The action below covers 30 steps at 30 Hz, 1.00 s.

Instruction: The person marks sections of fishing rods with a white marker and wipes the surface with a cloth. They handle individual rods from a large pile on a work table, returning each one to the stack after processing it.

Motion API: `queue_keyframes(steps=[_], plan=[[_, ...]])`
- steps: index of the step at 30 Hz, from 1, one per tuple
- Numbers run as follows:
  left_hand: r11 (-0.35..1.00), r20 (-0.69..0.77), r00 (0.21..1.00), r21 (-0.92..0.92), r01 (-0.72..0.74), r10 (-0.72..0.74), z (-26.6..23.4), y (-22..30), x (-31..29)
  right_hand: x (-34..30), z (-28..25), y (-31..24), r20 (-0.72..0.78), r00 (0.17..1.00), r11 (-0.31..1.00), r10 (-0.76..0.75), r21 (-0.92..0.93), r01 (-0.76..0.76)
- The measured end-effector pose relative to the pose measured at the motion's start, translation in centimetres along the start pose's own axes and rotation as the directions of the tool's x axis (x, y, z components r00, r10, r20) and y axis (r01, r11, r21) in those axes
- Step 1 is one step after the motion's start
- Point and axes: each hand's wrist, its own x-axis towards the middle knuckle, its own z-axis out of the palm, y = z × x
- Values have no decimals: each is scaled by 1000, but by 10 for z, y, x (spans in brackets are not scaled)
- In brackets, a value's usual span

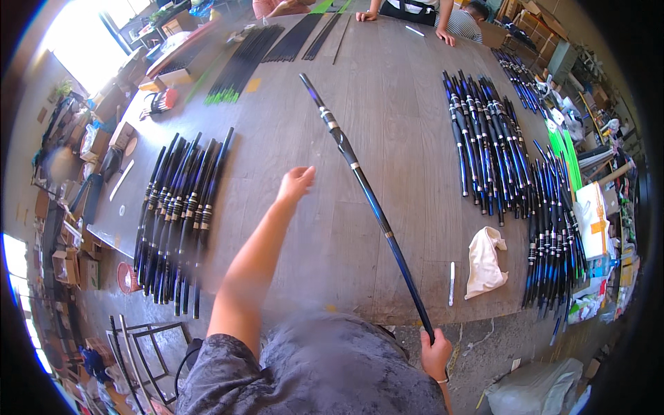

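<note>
Below, right hand point(436, 354) fingers clamped on rod point(366, 192); blurred left hand point(296, 183) fingers indistinct.

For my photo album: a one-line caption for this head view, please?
Right hand grips a blue-black rod over the table; left hand reaches out, open.

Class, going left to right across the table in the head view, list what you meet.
Black rod bundle → left hand → held blue-black rod → white pen → white cloth → blue rod pile.
</note>
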Motion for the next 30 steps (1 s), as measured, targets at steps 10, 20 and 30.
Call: queue_keyframes(steps=[10,20,30], plan=[[440,221,957,-852,283,-189,84,50,-49,-10,-35,-20,-3,995,990,-96,-109,95],[548,-76,980,-836,38,-184,65,73,-52,-23,-64,14,-108,973,942,-206,-292,167],[330,81,984,-935,130,-158,52,78,-49,-6,-88,4,-209,943,898,-257,-413,153]])
